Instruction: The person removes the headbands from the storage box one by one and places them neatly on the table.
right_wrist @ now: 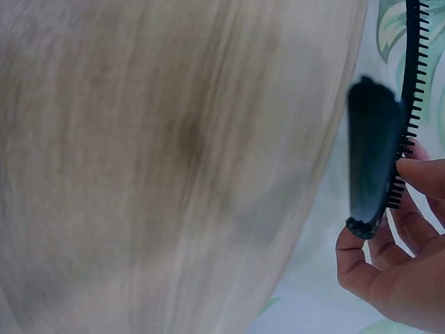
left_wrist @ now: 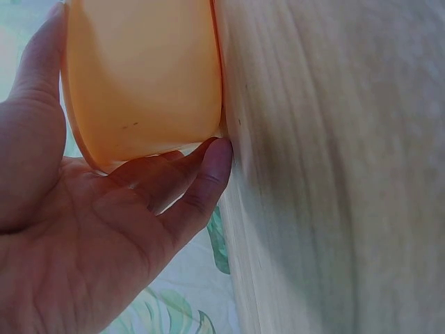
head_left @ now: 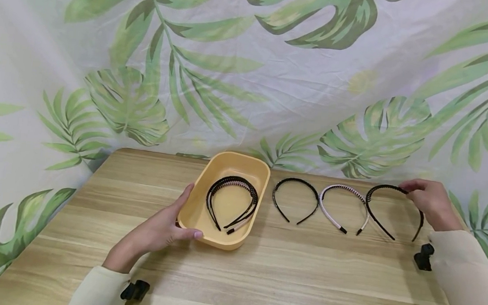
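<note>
My left hand grips the near left corner of a yellow plastic bin, its thumb along the near rim. Inside lie several headbands, mostly black, one pinkish. At the far right, my right hand pinches a black toothed headband by its upper right side. The right wrist view shows the teeth of this headband between thumb and fingers. Left of it lie a pale pink headband with black tips and a thin black headband.
The wooden table ends at the back against a leaf-patterned cloth. A small black device sits at the left wrist and another black device at the right. The bin stands left of the row of headbands.
</note>
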Demonstrator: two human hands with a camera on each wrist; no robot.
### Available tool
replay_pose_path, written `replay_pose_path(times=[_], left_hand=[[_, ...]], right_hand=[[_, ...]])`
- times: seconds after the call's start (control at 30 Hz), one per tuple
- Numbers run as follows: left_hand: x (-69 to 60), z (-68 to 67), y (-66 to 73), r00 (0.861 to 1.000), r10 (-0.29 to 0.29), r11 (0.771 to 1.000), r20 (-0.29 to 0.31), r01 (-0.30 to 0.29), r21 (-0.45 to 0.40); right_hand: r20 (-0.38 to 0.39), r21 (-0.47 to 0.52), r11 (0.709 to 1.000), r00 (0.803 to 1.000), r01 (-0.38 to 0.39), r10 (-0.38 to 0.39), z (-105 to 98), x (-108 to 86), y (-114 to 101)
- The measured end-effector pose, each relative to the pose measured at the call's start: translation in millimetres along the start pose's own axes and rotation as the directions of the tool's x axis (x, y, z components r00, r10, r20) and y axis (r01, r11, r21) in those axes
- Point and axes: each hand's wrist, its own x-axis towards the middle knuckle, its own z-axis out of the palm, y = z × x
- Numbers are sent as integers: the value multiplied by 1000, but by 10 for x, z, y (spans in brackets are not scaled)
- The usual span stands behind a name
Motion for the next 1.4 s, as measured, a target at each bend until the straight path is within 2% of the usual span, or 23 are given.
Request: replay_pose_path(times=[0.63,1.03,1.4], left_hand=[[-3,2,-14,1000,-7,1000,-11,7,12],[-1,6,-23,1000,-11,1000,-6,11,6],[4,6,-25,1000,-5,1000,-13,5,25]], right_hand=[[1,-6,1000,1000,-28,28,-10,15,118],[83,2,998,995,-59,58,-30,5,202],[59,-23,998,997,-55,56,-25,15,216]])
